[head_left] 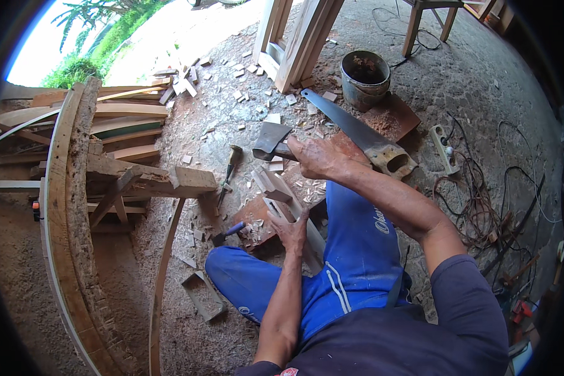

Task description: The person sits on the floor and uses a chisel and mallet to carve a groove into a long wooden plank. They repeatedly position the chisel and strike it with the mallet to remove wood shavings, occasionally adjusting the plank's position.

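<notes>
My right hand (316, 156) is closed on the handle of a hatchet, its dark head (271, 139) raised above a pale wooden workpiece (276, 187). My left hand (286, 229) grips that workpiece, which stands tilted between my legs. A handsaw (341, 128) with a wooden handle lies beyond my right hand. A chisel (230, 166) is to the left of the hatchet head. A blue-handled tool (233, 229) rests on a reddish board (252, 213) beside my left hand, among scattered chips.
Stacked lumber and a long curved beam (66, 219) fill the left. Ahead are timber frames (294, 47), a bucket (365, 84) and a wooden chair (429, 15). Tangled cables (473, 191) and a power strip (443, 150) lie at right. A hollow block (203, 297) is by my left leg.
</notes>
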Available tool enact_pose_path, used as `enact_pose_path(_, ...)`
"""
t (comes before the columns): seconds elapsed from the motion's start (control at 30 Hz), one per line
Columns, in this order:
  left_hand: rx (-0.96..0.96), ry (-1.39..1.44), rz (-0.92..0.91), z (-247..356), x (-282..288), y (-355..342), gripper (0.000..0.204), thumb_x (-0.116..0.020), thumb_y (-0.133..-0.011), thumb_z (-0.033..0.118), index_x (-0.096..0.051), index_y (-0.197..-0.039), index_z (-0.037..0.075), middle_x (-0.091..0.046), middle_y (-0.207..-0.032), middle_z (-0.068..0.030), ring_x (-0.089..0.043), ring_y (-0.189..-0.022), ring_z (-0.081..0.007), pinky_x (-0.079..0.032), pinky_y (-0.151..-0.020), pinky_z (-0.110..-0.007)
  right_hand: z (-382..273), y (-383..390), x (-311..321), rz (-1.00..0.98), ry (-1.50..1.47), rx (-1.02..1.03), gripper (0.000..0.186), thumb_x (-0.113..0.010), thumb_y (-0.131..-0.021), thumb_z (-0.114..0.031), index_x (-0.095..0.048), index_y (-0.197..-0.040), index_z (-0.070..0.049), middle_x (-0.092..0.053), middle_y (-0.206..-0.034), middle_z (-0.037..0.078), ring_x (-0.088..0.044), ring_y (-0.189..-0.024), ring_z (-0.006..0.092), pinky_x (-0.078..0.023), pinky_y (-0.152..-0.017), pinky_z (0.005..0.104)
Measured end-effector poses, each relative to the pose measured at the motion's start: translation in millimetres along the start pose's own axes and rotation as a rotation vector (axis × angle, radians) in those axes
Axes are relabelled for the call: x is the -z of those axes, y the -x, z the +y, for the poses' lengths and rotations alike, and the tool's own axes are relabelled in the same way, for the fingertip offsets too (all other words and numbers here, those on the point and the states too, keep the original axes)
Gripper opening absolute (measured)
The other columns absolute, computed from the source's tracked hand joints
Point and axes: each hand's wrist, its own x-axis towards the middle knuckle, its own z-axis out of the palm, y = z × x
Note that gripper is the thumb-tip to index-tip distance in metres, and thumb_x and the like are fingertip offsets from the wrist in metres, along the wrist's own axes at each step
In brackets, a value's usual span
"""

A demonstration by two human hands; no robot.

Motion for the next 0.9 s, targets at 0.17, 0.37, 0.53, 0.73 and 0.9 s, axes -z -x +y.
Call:
enact_pose_path(0.17,0.138,-0.139,-0.022,8,-4,7,0.129,-0.085,-0.073,0.050,-0.009,-0.159,-0.008,-0.031,-0.157,-0.0359,-0.032,-0.148,-0.0481,-0.032,-0.121,-0.051,51,-28,-38,-0.090,0.007,-0.189,0.035,-0.063,-0.090,-0.011,-0.054,-0.123,-0.001,-0.071,-0.114,0.025,-0.070,-0.110,0.0420,-0.057,-0.091,0.0519)
enact_pose_path(0.37,0.161,-0.142,0.026,7,-9,10,0.126,-0.082,-0.073,0.053,-0.012,-0.160,-0.004,-0.034,-0.155,-0.0366,-0.038,-0.143,-0.0501,-0.037,-0.117,-0.053,97,-89,-85,-0.117,0.067,-0.292,0.034,-0.058,-0.095,-0.011,-0.053,-0.128,-0.001,-0.069,-0.122,0.026,-0.067,-0.118,0.0403,-0.055,-0.097,0.0516)
enact_pose_path(0.53,0.256,-0.180,-0.056,3,-8,13,0.124,-0.082,-0.075,0.054,-0.012,-0.160,-0.005,-0.034,-0.153,-0.0382,-0.041,-0.138,-0.0539,-0.036,-0.115,-0.056,115,-125,-103,-0.214,0.160,-0.305,0.038,-0.062,-0.098,-0.024,-0.054,-0.128,-0.001,-0.068,-0.119,0.026,-0.069,-0.112,0.0394,-0.057,-0.093,0.0494)
enact_pose_path(0.73,0.222,-0.185,-0.082,-10,-14,24,0.125,-0.084,-0.075,0.051,-0.012,-0.158,-0.008,-0.039,-0.146,-0.0388,-0.043,-0.132,-0.0547,-0.038,-0.112,-0.057,108,-107,-150,0.258,0.185,0.289,0.023,-0.056,-0.098,-0.021,-0.064,-0.115,-0.008,-0.065,-0.104,0.011,-0.066,-0.099,0.0290,-0.053,-0.088,0.0436)
enact_pose_path(0.9,0.185,-0.168,-0.105,-16,-19,25,0.118,-0.083,-0.076,0.051,-0.017,-0.154,-0.008,-0.042,-0.142,-0.0371,-0.046,-0.129,-0.0534,-0.039,-0.110,-0.057,112,-121,-170,-0.187,0.112,0.254,0.027,-0.054,-0.101,-0.035,-0.070,-0.097,-0.013,-0.066,-0.097,0.009,-0.064,-0.095,0.0272,-0.053,-0.087,0.0399)
